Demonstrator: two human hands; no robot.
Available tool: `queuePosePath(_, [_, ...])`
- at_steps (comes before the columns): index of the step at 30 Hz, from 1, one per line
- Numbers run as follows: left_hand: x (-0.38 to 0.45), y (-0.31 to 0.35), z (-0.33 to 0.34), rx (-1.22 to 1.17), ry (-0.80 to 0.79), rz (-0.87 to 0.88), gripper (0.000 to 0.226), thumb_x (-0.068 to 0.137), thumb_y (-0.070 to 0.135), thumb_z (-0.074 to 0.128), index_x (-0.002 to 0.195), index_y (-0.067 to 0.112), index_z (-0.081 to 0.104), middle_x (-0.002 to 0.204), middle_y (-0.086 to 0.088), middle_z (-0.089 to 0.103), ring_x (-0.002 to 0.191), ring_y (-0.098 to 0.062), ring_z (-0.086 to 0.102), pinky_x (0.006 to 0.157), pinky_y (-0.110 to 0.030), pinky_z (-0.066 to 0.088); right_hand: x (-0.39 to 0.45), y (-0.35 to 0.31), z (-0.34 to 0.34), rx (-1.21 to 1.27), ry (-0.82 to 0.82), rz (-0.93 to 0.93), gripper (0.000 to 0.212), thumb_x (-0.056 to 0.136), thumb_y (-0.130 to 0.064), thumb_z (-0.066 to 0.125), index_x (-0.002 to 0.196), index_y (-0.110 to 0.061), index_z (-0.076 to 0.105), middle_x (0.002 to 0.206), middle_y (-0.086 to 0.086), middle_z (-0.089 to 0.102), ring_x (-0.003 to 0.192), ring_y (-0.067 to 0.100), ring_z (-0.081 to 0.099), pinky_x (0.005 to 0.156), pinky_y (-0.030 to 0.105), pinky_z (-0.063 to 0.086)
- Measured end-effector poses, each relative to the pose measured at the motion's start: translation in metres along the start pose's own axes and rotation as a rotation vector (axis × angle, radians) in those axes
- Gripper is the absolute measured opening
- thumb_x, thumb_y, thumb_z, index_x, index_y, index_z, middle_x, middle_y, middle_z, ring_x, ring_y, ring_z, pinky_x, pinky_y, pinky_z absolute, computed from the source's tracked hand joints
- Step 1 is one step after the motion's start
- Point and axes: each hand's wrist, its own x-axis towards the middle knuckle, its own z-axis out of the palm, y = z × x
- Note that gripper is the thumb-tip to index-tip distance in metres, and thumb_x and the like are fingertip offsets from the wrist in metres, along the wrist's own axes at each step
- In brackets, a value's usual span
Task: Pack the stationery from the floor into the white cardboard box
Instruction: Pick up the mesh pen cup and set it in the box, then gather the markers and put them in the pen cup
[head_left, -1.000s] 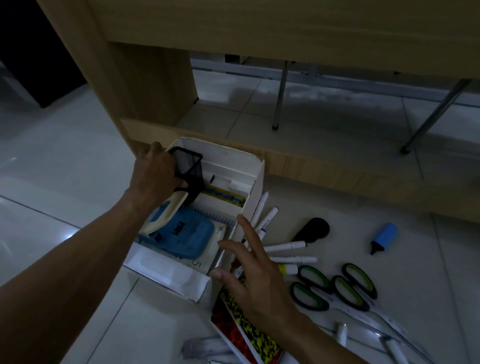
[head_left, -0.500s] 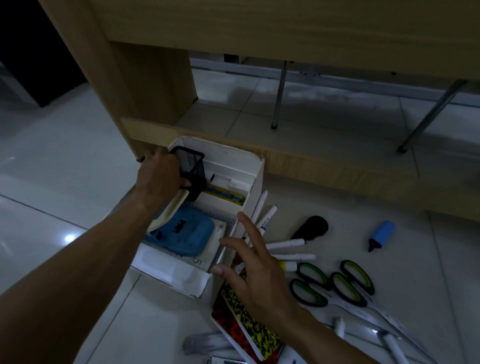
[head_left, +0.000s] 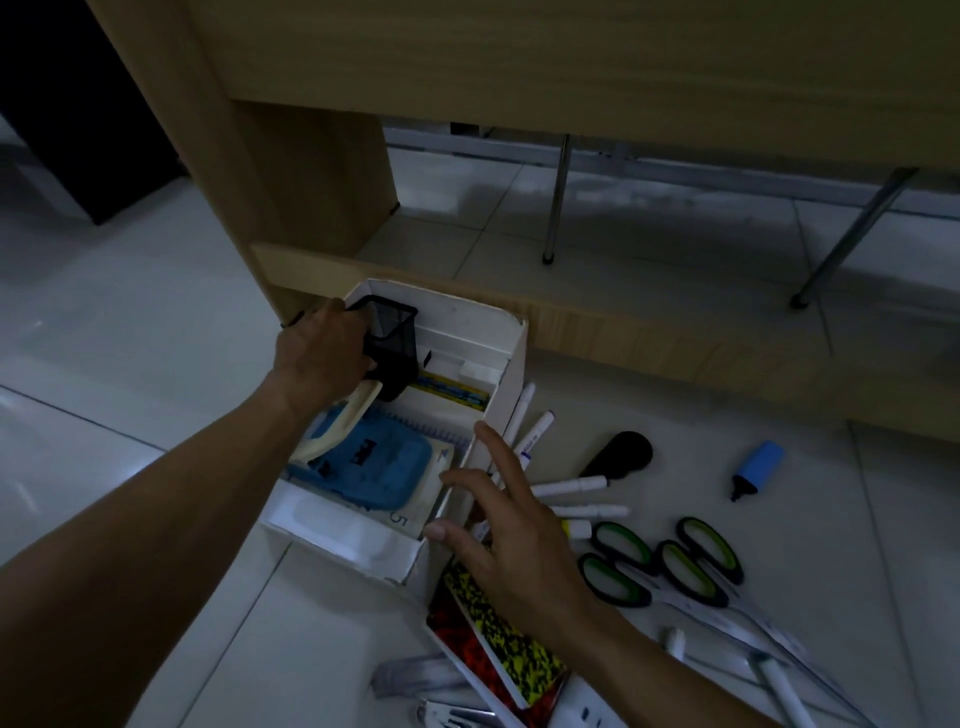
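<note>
Little moved since earlier: left hand (head_left: 324, 358) kept gripping mesh pen holder (head_left: 390, 349) inside white cardboard box (head_left: 511, 379). Right hand (head_left: 511, 535) spread, empty (nearer), markers (head_left: 569, 487) just beyond its fingertips, pointing assorted ways.

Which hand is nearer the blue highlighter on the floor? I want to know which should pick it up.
The right hand. It hovers over the white markers, with the blue highlighter farther off to its right. The left hand grips the black mesh holder in the box, farther away.
</note>
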Motion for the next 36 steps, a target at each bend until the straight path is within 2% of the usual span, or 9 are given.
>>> queuePosePath(4, [-0.005,0.000,-0.010,-0.059,-0.036,-0.017,0.030,0.088,0.027,0.061,0.116,0.017,0.058,0.115,-0.011,0.055,0.104,-0.029,0.056,0.080,-0.039,0.050,0.000,0.000,-0.001,-0.008,-0.015,0.007,0.048,0.087,-0.068,0.041,0.126,-0.040,0.048,0.155,-0.032,-0.009,0.080,0.000,0.058,0.074,0.022,0.047])
queuePosePath(11, [-0.033,0.011,-0.026,-0.239,-0.058,-0.068,0.028,0.091,0.025,0.056,0.115,0.011,0.059,0.117,-0.015,0.058,0.104,-0.032,0.057,0.074,-0.032,0.043,0.003,-0.004,-0.011,-0.018,-0.117,-0.002,0.052,0.090,-0.064,0.043,0.135,-0.038,0.042,0.156,-0.026,-0.014,0.134,0.009,0.038,0.093,0.031,0.049])
queuePosePath(15, [-0.063,0.033,-0.028,-0.399,-0.068,-0.115,0.025,0.090,0.028,0.059,0.107,0.011,0.064,0.108,-0.007,0.062,0.102,-0.028,0.058,0.076,-0.025,0.043,0.010,-0.009,-0.034,-0.204,-0.294,0.008,0.055,0.095,-0.047,0.050,0.146,-0.040,0.030,0.160,-0.013,-0.008,0.123,0.020,0.051,0.093,0.036,0.049])
queuePosePath(19, [-0.098,0.055,-0.033,-0.572,-0.089,-0.256,0.023,0.091,0.020,0.058,0.102,0.002,0.066,0.105,-0.017,0.065,0.102,-0.033,0.059,0.080,-0.031,0.046,0.019,-0.020,-0.071,-0.335,-0.403,0.041,0.053,0.094,-0.032,0.055,0.144,-0.028,0.036,0.145,0.006,0.038,0.123,0.027,0.049,0.093,0.042,0.048])
queuePosePath(22, [-0.124,0.076,-0.044,-0.545,-0.138,-0.190,0.020,0.092,0.018,0.056,0.092,0.000,0.065,0.092,-0.016,0.063,0.085,-0.029,0.059,0.074,-0.032,0.045,0.023,-0.034,-0.110,-0.625,-0.578,0.100,0.044,0.093,-0.038,0.055,0.134,-0.021,0.051,0.132,0.007,0.054,0.116,0.025,0.053,0.089,0.033,0.048])
queuePosePath(26, [-0.149,0.106,-0.051,-0.595,-0.148,-0.149,0.021,0.092,0.015,0.054,0.080,-0.001,0.060,0.080,-0.018,0.059,0.063,-0.022,0.054,0.064,-0.031,0.045,0.008,-0.046,-0.147,-0.791,-0.660,0.215,0.046,0.095,-0.038,0.053,0.135,-0.015,0.049,0.131,0.008,0.054,0.114,0.025,0.054,0.077,0.028,0.041])
queuePosePath(29, [-0.164,0.131,-0.041,-0.766,-0.187,-0.141,0.024,0.091,0.019,0.056,0.092,-0.002,0.067,0.092,-0.020,0.067,0.081,-0.031,0.064,0.074,-0.039,0.055,-0.020,-0.021,-0.143,-0.714,-0.627,0.274,0.034,0.093,-0.034,0.056,0.116,-0.010,0.058,0.112,0.011,0.058,0.099,0.025,0.057,0.075,0.032,0.048])
queuePosePath(31, [-0.174,0.143,-0.032,-0.917,-0.268,-0.146,0.021,0.089,0.022,0.059,0.091,0.003,0.067,0.092,-0.023,0.067,0.074,-0.029,0.062,0.070,-0.043,0.055,-0.046,0.003,-0.134,-0.607,-0.632,0.360,0.027,0.092,-0.034,0.056,0.100,-0.008,0.059,0.100,0.009,0.058,0.088,0.022,0.057,0.074,0.035,0.050])
queuePosePath(36, [-0.199,0.149,-0.013,-0.821,-0.418,-0.065,0.023,0.090,0.021,0.057,0.097,0.001,0.066,0.082,-0.020,0.063,0.074,-0.026,0.059,0.067,-0.032,0.049,-0.116,0.043,-0.105,-0.333,-0.765,0.641,0.053,0.089,-0.038,0.062,0.136,-0.019,0.046,0.126,0.013,0.057,0.084,0.021,0.061,0.064,0.031,0.053])
